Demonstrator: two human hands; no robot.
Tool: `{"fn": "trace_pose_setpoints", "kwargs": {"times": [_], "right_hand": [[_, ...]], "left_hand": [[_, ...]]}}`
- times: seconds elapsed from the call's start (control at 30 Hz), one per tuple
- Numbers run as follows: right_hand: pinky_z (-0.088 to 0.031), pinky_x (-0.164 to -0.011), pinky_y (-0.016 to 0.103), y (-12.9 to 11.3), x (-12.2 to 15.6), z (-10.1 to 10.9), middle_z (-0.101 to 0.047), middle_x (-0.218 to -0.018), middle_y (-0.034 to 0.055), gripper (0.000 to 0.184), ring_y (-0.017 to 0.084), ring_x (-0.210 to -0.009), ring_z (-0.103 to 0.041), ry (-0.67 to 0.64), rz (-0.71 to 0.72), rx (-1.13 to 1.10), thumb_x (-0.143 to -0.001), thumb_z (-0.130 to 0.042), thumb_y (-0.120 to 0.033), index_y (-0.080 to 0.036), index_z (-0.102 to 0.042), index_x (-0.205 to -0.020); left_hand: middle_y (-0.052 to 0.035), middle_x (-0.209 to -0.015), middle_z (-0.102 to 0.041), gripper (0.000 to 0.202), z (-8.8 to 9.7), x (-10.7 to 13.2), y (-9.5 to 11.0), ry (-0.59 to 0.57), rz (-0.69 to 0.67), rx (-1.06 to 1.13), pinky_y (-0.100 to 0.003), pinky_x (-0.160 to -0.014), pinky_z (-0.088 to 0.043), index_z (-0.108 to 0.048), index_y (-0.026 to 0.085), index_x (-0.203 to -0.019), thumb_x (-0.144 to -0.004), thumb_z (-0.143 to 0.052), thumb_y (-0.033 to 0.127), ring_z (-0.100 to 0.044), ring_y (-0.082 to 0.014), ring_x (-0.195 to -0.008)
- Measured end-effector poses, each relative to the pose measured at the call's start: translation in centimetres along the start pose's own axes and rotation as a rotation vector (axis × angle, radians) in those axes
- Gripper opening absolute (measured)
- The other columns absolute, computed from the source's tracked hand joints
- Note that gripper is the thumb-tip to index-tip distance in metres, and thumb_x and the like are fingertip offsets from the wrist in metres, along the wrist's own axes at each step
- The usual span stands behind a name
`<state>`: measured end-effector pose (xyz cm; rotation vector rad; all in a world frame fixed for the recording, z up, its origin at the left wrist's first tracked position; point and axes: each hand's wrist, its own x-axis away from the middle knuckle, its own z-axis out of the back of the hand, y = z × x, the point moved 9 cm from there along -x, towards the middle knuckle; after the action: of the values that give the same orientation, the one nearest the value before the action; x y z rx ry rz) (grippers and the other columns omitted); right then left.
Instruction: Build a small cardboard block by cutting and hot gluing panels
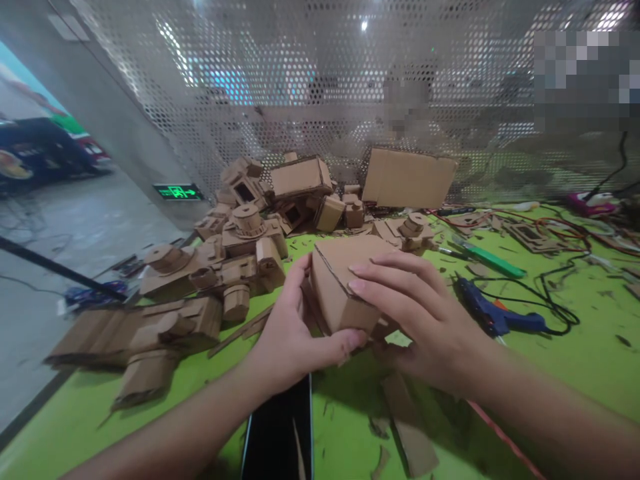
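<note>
Between my hands is a small cardboard box [333, 287], held tilted above the green table [560, 393]. My left hand [300, 333] grips its left side, with the thumb along the lower front and the fingers behind. My right hand [425, 307] lies over the right side, fingertips pressing on the top edge; its thumb is partly hidden underneath. Below the box lies a dark flat phone-like slab [277, 433] with a cardboard sliver on it. A cardboard strip [410, 427] rests on the table beneath my right hand.
Several cardboard camera-like models [247, 230] are piled at the left and back. A larger cardboard box [410, 179] leans on the perforated metal screen [325, 80]. On the right lie a blue glue gun [500, 313], a green utility knife [495, 259], tangled cables and cardboard scraps.
</note>
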<state>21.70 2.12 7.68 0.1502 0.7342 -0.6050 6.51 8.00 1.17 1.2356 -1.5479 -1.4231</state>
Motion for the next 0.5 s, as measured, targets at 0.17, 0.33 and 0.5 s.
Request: {"fn": "trace_pose_setpoints", "kwargs": {"times": [0.17, 0.33, 0.5], "right_hand": [[-0.046, -0.125, 0.062, 0.0, 0.1, -0.1, -0.064, -0.162, 0.0108, 0.081, 0.037, -0.151, -0.051, -0.002, -0.004, -0.003, -0.090, -0.078, -0.015, -0.025, -0.046, -0.164], [-0.046, -0.126, 0.064, -0.3, 0.4, 0.4, -0.070, -0.154, 0.0136, 0.065, 0.037, -0.150, -0.052, 0.044, 0.039, 0.031, -0.091, -0.083, -0.015, -0.020, -0.059, -0.151], [-0.040, -0.129, 0.069, -1.3, 0.5, 1.1, -0.073, -0.152, 0.0068, 0.058, 0.035, -0.151, -0.048, 0.044, 0.121, 0.110, -0.096, -0.076, -0.008, -0.025, -0.062, -0.150]], "left_hand": [[-0.0204, -0.167, -0.051, 0.110, 0.1, 0.0, -0.2, -0.009, 0.001, -0.002, -0.054, -0.124, -0.049, -0.034, 0.025, -0.156, -0.070, -0.102, 0.035, -0.051, -0.0429, -0.155], [-0.0148, -0.170, -0.050, 0.103, -0.4, 0.2, 0.4, -0.066, -0.063, 0.107, -0.050, -0.132, -0.040, -0.036, 0.028, -0.156, -0.076, -0.101, 0.038, -0.046, -0.0373, -0.159], [-0.0174, -0.161, -0.060, 0.081, -0.5, 0.3, 1.1, 0.046, 0.027, 0.357, -0.057, -0.125, -0.046, -0.047, 0.023, -0.150, -0.088, -0.083, 0.063, -0.051, -0.0421, -0.155]]}}
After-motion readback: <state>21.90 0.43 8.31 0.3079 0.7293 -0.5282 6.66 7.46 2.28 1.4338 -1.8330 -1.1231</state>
